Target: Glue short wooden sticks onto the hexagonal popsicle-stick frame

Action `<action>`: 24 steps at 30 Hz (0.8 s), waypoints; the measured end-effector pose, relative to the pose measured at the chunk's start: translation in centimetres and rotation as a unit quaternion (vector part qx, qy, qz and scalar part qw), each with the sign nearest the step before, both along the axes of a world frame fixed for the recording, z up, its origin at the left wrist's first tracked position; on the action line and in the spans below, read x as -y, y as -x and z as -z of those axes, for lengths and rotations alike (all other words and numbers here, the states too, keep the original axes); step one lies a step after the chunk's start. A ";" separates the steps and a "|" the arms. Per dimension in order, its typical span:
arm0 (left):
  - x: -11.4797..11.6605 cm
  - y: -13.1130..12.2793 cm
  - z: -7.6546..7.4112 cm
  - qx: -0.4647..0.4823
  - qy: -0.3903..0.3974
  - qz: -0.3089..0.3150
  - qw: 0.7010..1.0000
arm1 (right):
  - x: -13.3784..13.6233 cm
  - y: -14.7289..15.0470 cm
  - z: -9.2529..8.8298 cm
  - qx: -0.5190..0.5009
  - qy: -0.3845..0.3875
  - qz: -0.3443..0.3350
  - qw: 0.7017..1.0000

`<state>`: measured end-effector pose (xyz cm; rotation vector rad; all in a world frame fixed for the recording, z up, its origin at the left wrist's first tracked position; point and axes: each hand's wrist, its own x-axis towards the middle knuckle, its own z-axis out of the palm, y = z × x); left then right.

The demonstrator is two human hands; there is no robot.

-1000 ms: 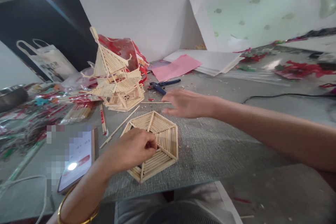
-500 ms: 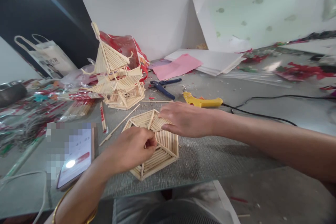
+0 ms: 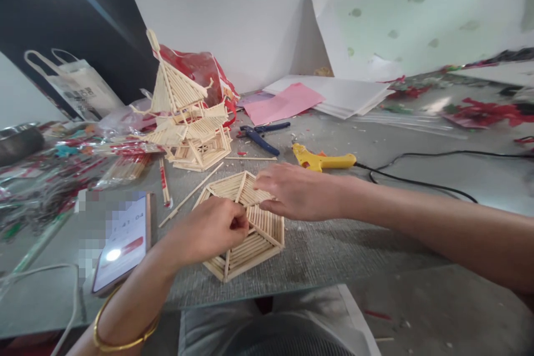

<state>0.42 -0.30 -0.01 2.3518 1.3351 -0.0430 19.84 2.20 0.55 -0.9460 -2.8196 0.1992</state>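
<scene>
Grey bench (image 3: 375,245) w/ white wall behind, cluttered: stick tower (image 3: 187,117) at back left, phone (image 3: 123,242) front left, glue gun (image 3: 321,160) & pliers (image 3: 258,136) mid. Hex stick panel (image 3: 246,228) lies flat at front centre, no clear long axis. Left hand (image 3: 208,231) on its near-left part, fingers pinched shut on it; right hand (image 3: 296,192) flat, open, pressing its far-right edge.

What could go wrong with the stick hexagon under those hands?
The left hand and right hand both press on the hexagon; pushing hard might snap a thin stick or pop a joint. The glue gun lies just behind the right hand, so a sleeve or wrist might brush its tip. The stick tower stands close by; a swinging elbow could tip it.
</scene>
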 end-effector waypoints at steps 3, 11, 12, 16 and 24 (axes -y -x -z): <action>0.0 -0.1 -0.2 -0.004 0.005 0.005 1.000 | -0.2 0.0 0.1 0.006 -0.012 -0.023 1.000; 0.0 -0.1 -0.1 0.004 0.005 0.005 1.000 | -0.1 0.1 -0.3 0.047 -0.027 -0.014 0.998; 0.0 0.0 0.0 0.008 0.006 0.004 1.000 | -0.1 0.1 -0.3 0.050 -0.030 -0.013 0.998; 0.0 0.0 0.1 0.030 0.007 0.000 1.000 | -1.4 -0.4 -0.9 0.057 -0.026 0.006 0.998; -0.1 0.4 -0.9 0.257 0.080 -0.069 0.961 | -11.7 -2.0 -2.7 0.129 0.002 0.236 0.963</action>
